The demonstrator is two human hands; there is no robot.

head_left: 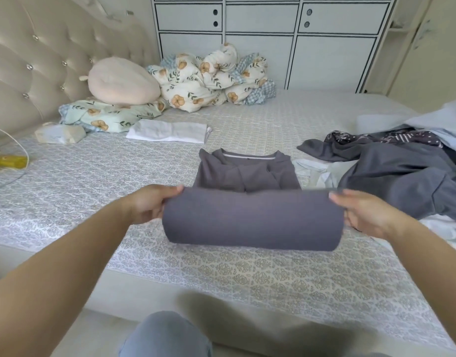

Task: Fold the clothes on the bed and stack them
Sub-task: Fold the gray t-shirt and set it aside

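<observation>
Your left hand (154, 204) and right hand (360, 215) each grip one end of the grey shirt (250, 202), its lower half lifted over the part lying on the bed (247, 279). If one hand leads, the fold may land crooked. The unfolded pile (401, 171) lies close on the right; the left has more free room.

A wide bed (67, 181) with a pale patterned cover fills the room. At its left end stands a tufted beige headboard (28, 60) with shiny studs. Behind the bed runs a white wardrobe (260, 34) with dark-edged panels and round holes. On the right is what may be a cream door (432, 47). Soft daylight.
</observation>
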